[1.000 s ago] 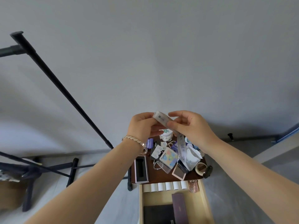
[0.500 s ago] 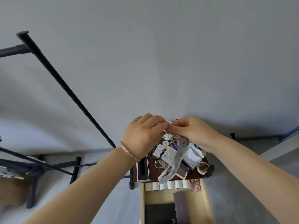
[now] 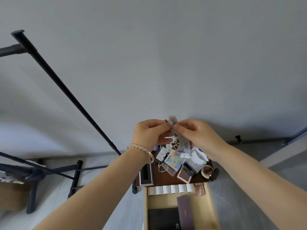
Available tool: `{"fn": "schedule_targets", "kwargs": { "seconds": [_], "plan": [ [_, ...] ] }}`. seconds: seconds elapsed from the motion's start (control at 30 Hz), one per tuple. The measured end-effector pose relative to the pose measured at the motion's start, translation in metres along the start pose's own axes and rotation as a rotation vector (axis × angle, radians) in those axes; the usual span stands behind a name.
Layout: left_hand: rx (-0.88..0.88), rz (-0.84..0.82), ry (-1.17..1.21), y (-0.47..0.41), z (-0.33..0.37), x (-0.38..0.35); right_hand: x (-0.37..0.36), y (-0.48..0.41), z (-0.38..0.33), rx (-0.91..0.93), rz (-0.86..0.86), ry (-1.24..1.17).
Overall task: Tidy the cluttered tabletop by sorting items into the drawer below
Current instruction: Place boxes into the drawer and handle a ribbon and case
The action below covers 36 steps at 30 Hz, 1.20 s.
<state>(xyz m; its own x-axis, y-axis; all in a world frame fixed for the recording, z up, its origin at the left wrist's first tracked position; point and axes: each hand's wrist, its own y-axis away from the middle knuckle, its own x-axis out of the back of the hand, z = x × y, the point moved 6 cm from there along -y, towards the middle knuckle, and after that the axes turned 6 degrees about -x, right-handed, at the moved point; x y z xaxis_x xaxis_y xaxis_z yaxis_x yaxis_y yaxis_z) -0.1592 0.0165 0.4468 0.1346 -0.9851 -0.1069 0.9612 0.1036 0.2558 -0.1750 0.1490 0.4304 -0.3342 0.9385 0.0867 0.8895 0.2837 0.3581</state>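
Observation:
Both hands are raised above the small dark tabletop [image 3: 166,181]. My left hand [image 3: 149,135] and my right hand [image 3: 194,133] pinch a grey printed ribbon [image 3: 172,121] between them, folded into a loop at the top. Its loose end [image 3: 185,145] hangs down under my right hand. Below, the tabletop carries a Hydron card [image 3: 173,161], a white pouch [image 3: 196,161], a pink compact [image 3: 183,175], a bead bracelet [image 3: 161,168], a tape roll [image 3: 206,170] and an open pink box [image 3: 146,175]. The wooden drawer [image 3: 210,205] is pulled open beneath.
The drawer holds a row of white rolls [image 3: 171,189], a black box [image 3: 163,219] and a purple box [image 3: 185,213]. A black clip [image 3: 214,174] sits at the table's right edge. A black metal rack [image 3: 54,83] stands to the left, against a grey wall.
The ribbon hung long half a second ago; now it is gathered into a short loop between both hands, which have drawn close together and lifted slightly.

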Motion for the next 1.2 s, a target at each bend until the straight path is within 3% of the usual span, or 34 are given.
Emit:
{"fn": "schedule_targets", "kwargs": {
  "seconds": [0.1,0.2,0.3,0.43,0.6,0.7,0.83,0.93,1.03,1.1,1.2],
  "plan": [
    [0.073,-0.053,0.056,-0.002,-0.005,-0.002,-0.005,0.003,0.006,-0.081,-0.065,-0.114],
    [0.061,-0.144,-0.011,0.001,-0.005,-0.005,-0.003,0.004,0.004,-0.037,-0.021,-0.047],
    [0.006,-0.062,-0.164,0.000,-0.005,-0.001,-0.006,0.003,0.001,0.007,0.016,-0.002],
    [0.102,0.071,0.074,-0.007,-0.011,0.007,-0.008,0.001,-0.002,-0.002,-0.063,-0.144],
    [0.260,0.080,0.270,-0.010,-0.018,0.006,-0.006,0.000,-0.011,0.156,-0.083,-0.056],
    [0.358,0.060,0.250,-0.008,-0.023,0.002,-0.006,-0.001,-0.016,0.289,-0.014,0.105],
    [0.427,0.030,0.199,-0.009,-0.027,-0.001,-0.006,0.000,-0.019,0.414,0.047,0.131],
    [0.326,0.015,-0.102,-0.011,-0.020,0.003,-0.001,-0.001,-0.017,0.387,0.102,0.094],
    [-0.059,0.066,-0.418,-0.014,0.002,0.012,0.000,-0.006,-0.015,0.293,0.084,0.198],
    [-0.290,-0.071,-0.552,-0.008,0.016,0.004,-0.001,-0.008,-0.016,0.272,0.064,0.270],
    [-0.331,-0.140,-0.567,-0.004,0.017,0.001,-0.001,-0.007,-0.019,0.289,0.089,0.263]
  ]
}}
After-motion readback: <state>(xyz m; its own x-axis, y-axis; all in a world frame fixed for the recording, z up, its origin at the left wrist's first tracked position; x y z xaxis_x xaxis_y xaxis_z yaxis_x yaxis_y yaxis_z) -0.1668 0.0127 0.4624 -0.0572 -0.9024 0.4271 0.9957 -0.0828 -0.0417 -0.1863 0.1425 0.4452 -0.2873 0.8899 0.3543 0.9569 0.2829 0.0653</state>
